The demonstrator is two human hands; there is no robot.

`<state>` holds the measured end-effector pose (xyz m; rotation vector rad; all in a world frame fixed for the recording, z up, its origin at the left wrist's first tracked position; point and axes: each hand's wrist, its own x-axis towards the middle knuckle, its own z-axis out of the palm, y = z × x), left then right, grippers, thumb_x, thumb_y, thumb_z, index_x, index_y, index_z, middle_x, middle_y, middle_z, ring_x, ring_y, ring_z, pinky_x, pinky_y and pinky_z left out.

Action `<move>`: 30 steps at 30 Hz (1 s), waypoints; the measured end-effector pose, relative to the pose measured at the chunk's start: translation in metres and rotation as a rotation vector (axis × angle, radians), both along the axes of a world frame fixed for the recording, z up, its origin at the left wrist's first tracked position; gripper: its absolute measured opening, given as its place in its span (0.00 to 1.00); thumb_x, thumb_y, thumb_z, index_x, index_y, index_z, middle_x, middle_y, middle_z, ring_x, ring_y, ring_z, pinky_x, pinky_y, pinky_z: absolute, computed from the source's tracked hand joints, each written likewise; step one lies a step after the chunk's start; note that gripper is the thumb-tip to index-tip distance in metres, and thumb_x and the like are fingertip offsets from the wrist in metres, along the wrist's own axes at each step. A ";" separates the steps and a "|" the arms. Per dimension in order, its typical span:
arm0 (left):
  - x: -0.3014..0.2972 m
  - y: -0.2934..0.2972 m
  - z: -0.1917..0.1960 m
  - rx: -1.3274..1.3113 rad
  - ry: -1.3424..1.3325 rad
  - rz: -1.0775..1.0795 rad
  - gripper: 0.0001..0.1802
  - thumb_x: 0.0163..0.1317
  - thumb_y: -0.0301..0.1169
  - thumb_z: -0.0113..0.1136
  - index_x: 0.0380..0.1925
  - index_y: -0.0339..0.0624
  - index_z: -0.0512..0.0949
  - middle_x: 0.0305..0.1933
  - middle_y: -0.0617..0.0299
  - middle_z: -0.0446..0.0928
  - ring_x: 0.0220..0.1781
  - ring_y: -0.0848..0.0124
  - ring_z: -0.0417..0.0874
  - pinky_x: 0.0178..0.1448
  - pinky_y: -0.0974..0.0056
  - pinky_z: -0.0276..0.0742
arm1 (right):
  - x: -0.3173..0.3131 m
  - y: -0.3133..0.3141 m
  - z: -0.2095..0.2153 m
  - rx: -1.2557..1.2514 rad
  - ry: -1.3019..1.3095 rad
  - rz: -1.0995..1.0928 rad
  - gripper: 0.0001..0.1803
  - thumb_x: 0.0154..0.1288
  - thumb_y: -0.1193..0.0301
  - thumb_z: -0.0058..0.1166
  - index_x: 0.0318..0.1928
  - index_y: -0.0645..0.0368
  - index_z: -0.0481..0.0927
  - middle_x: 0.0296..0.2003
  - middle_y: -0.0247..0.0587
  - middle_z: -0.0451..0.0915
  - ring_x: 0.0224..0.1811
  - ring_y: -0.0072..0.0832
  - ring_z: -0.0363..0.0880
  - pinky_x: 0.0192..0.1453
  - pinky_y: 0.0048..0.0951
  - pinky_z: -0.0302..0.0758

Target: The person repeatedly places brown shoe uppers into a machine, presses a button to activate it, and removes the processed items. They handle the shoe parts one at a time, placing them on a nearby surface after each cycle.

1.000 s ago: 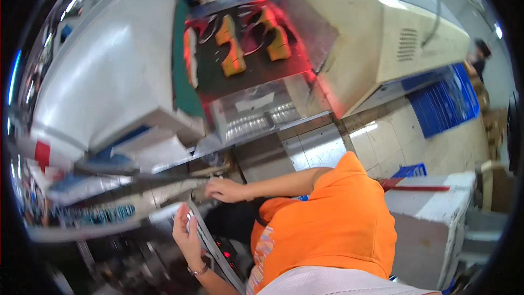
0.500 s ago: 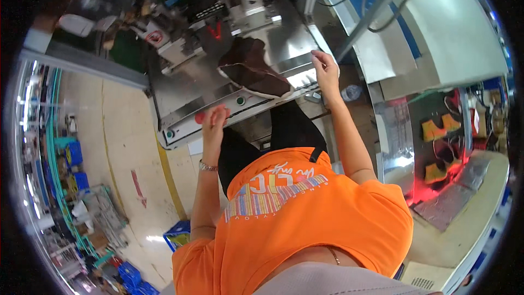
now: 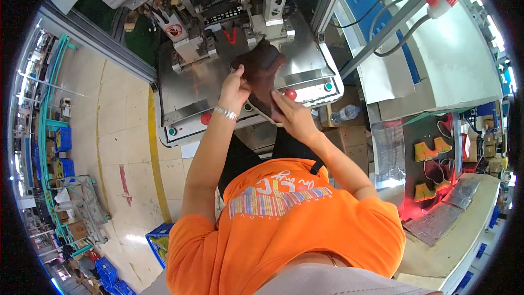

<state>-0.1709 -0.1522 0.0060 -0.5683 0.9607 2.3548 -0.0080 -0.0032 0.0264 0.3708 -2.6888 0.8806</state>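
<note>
A dark brown shoe upper (image 3: pixel 262 74) is held over the front of a machine's metal table (image 3: pixel 191 95). My left hand (image 3: pixel 234 90) is closed on its left edge, the thumb lying on top. On its near right end my right hand (image 3: pixel 295 116) is closed, with the fingers pressed along the edge. The fingertips under the upper are hidden. Between and below the hands a strip of pale edge shows along the upper.
Beyond the upper stand metal clamps (image 3: pixel 275 8) and a red-handled tool (image 3: pixel 230 35). Red buttons (image 3: pixel 206 118) and green buttons (image 3: pixel 328 86) line the table's front. At right, boots (image 3: pixel 426 151) sit in a red-lit conveyor opening. A plastic bottle (image 3: pixel 346 113) lies below the table's right side.
Both hands, apart from the shoe upper before, have come inward and taken hold of it. The upper has turned, its near end now pointing more toward me.
</note>
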 end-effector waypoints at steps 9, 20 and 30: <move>0.036 -0.073 0.129 0.000 0.714 -0.426 0.08 0.65 0.36 0.53 0.38 0.45 0.75 0.38 0.73 0.75 0.42 0.81 0.74 0.49 0.71 0.71 | -0.085 0.036 0.033 -1.163 -0.252 0.202 0.24 0.69 0.62 0.42 0.60 0.64 0.64 0.53 0.41 0.72 0.55 0.28 0.69 0.61 0.26 0.64; 0.035 -0.216 0.242 -0.658 1.069 -0.638 0.12 0.57 0.28 0.59 0.41 0.39 0.74 0.34 0.69 0.75 0.36 0.82 0.73 0.42 0.75 0.69 | -0.172 -0.070 0.142 -1.209 -0.454 1.012 0.08 0.60 0.69 0.58 0.38 0.57 0.77 0.35 0.30 0.78 0.38 0.20 0.76 0.46 0.25 0.70; -0.086 -0.208 0.291 -0.311 1.255 0.280 0.09 0.59 0.21 0.55 0.40 0.40 0.72 0.38 0.64 0.76 0.38 0.77 0.76 0.43 0.71 0.72 | -0.277 -0.130 0.246 -1.370 -0.192 0.669 0.08 0.59 0.75 0.57 0.40 0.57 0.78 0.36 0.31 0.80 0.38 0.20 0.77 0.45 0.21 0.72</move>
